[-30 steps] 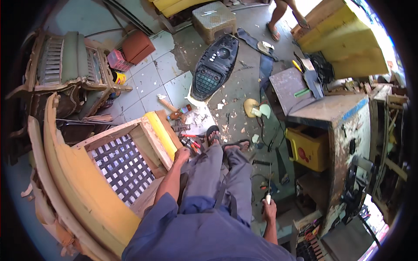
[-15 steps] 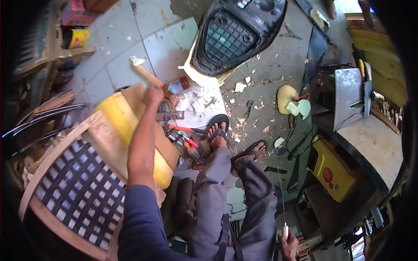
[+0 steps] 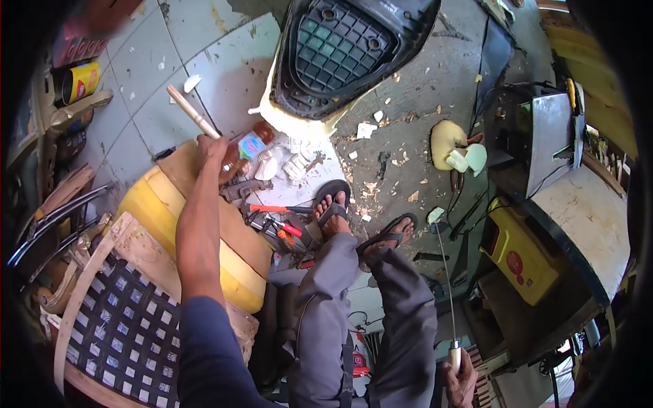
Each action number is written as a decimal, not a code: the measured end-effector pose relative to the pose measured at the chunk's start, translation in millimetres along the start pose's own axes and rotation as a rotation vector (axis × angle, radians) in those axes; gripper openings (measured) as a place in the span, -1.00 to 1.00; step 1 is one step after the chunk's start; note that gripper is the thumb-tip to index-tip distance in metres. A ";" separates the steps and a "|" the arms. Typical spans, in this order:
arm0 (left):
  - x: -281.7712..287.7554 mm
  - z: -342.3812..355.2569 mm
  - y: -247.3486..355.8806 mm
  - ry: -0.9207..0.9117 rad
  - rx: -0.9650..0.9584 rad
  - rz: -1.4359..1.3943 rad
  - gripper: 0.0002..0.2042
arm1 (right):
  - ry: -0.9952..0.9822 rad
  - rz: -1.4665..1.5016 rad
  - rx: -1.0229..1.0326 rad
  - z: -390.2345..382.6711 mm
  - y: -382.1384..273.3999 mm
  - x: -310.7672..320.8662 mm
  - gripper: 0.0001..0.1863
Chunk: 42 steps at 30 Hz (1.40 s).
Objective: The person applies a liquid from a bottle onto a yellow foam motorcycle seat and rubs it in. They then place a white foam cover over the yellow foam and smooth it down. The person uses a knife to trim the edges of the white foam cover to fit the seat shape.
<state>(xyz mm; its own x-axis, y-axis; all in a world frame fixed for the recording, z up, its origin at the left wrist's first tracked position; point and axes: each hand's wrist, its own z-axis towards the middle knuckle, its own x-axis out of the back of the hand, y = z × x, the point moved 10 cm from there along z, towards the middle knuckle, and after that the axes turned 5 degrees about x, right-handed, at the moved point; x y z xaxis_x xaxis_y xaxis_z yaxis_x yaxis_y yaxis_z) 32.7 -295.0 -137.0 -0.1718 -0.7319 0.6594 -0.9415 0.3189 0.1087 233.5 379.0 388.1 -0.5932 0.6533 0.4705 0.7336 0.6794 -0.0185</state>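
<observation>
At the left, my left hand (image 3: 212, 148) is closed round the lower end of a light wooden stick (image 3: 189, 107), which points up and left over the tiles. A plastic bottle of reddish-brown liquid (image 3: 248, 148) with a blue label lies just beside this hand. At the lower right, my right hand (image 3: 461, 379) grips the wooden handle of a long, thin-bladed knife (image 3: 447, 282). Its blade points up and slightly left, its tip appearing close to a small pale foam scrap (image 3: 435, 215). The black underside of a motorcycle seat (image 3: 354, 51), edged with cream foam, lies at the top.
Yellow foam (image 3: 153, 207) with brown board lies under my left forearm. A woven-seat wooden chair frame (image 3: 126, 319) stands lower left. An orange-handled tool (image 3: 279, 209) and pliers lie near my feet. At the right are a yellow bin (image 3: 517, 255) and a worktable (image 3: 585, 217).
The stick in my left hand has swung further left, and its tip now shows apart from a white scrap. The knife blade has risen in view toward the foam scrap. The whole view has shifted slightly.
</observation>
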 end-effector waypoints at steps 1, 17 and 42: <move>8.1 -13.3 9.7 0.088 -0.078 0.009 -0.33 | 0.004 0.024 0.011 -6.7 -5.6 0.7 -0.42; 40.9 -265.7 84.9 -0.462 0.186 -1.405 -0.61 | 0.091 -0.187 0.672 -117.8 -112.7 8.1 -0.35; -35.0 -584.9 209.6 -0.782 0.237 -1.214 -0.34 | 0.245 -0.066 0.869 -304.9 95.0 220.4 -0.39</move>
<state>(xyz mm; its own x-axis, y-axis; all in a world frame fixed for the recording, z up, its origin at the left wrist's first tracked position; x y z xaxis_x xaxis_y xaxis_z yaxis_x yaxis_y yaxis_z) 10.8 149.7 297.9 0.7078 -0.6308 -0.3179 -0.6306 -0.7671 0.1182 273.5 485.6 759.0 -0.4652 0.5825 0.6665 0.1331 0.7904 -0.5979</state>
